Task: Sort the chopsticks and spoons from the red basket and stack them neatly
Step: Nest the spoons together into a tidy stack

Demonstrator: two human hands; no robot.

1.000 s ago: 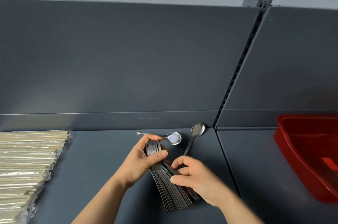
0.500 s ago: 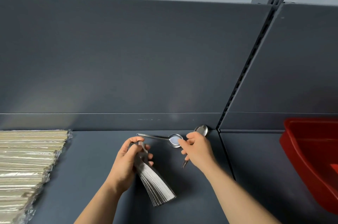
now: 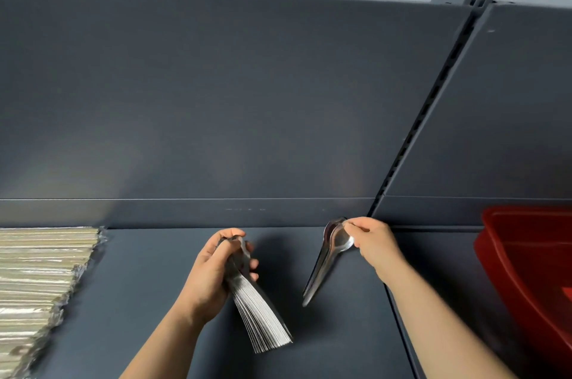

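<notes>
Spoons (image 3: pixel 260 313) fan out from the curled grip of the left hand (image 3: pixel 210 273) over the shelf (image 3: pixel 139 285) while the right hand (image 3: pixel 374 242) pinches two further spoons (image 3: pixel 325 264) by their bowls, a thin hold that could let one slip or nest crooked.

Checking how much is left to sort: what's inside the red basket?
The visible part of the red basket shows only bare red walls, no utensils. The rest runs off the picture's right edge, unseen.
</notes>
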